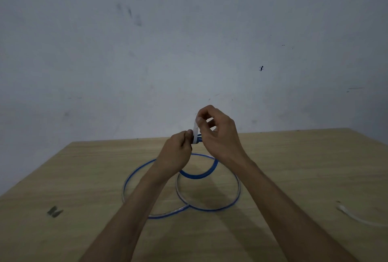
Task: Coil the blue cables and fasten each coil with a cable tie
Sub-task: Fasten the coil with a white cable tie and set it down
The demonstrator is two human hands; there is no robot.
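No legible writing. Both hands, left and right, pinch white cable tie around thick blue cable coil raised above wooden tabletop; grey scuffed wall behind

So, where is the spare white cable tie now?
In the head view, the spare white cable tie lies on the wooden table at the far right, beyond the blue cable loops.

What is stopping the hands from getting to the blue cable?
Nothing visible. The left hand and right hand already hold the blue coil at its top, with the white cable tie between their fingers.
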